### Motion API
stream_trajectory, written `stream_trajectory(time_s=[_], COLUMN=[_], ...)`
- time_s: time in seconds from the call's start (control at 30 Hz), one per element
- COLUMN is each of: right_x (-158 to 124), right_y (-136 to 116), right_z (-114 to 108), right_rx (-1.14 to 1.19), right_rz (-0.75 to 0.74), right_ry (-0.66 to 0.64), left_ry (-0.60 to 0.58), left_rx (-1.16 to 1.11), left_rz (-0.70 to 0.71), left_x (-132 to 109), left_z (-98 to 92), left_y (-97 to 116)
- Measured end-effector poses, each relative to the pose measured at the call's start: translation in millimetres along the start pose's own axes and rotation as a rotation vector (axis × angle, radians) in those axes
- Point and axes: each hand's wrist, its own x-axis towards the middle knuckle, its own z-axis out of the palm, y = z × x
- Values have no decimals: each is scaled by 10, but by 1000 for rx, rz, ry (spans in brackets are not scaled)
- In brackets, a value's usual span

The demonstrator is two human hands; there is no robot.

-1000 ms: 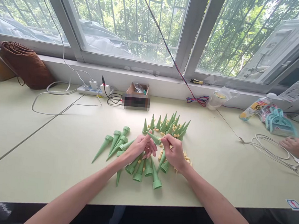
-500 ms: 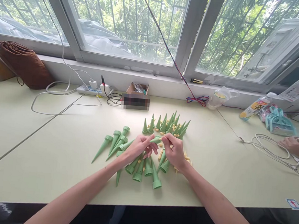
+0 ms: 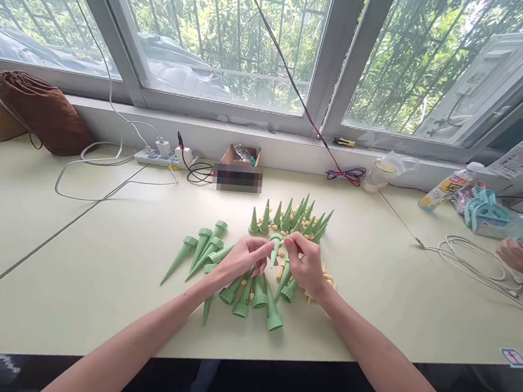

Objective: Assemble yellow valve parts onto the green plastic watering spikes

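Note:
My left hand [image 3: 250, 257] is closed on a green plastic watering spike [image 3: 275, 250], whose tip now points down. At the spike's side, my right hand [image 3: 304, 261] pinches a small pale yellow valve [image 3: 282, 242], mostly covered by the fingertips. Below the hands lie several loose green spikes [image 3: 274, 322], their wide ends toward me. More spikes [image 3: 179, 259] lie to the left. Behind the hands a group of green spikes [image 3: 287, 219] stands upright with yellow valves among them. Loose yellow valves [image 3: 327, 277] lie partly behind my right hand.
At the back stand a power strip [image 3: 149, 157] with cables and a small cardboard box [image 3: 241, 156]. A brown bag [image 3: 41, 112] is far left. To the right are a bottle [image 3: 450, 187], a coiled white cable [image 3: 473, 261] and another person's hand [image 3: 521, 257].
The spike in my left hand has turned from lying sideways to tip down. My right hand stays at its side. At the right, the other person's hand has shifted slightly right.

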Motion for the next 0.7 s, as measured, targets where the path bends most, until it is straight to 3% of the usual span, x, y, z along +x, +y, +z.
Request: stream_trajectory(time_s=[0.33, 0.7], right_x=[7, -1], right_y=[-9, -18], right_z=[-1, -13], right_rx=[-23, -10], right_rz=[24, 41], right_ry=[6, -3], left_ry=[33, 159], left_rx=[84, 253], left_rz=[30, 194], left_x=[-14, -13], left_z=[3, 27], left_y=[5, -30])
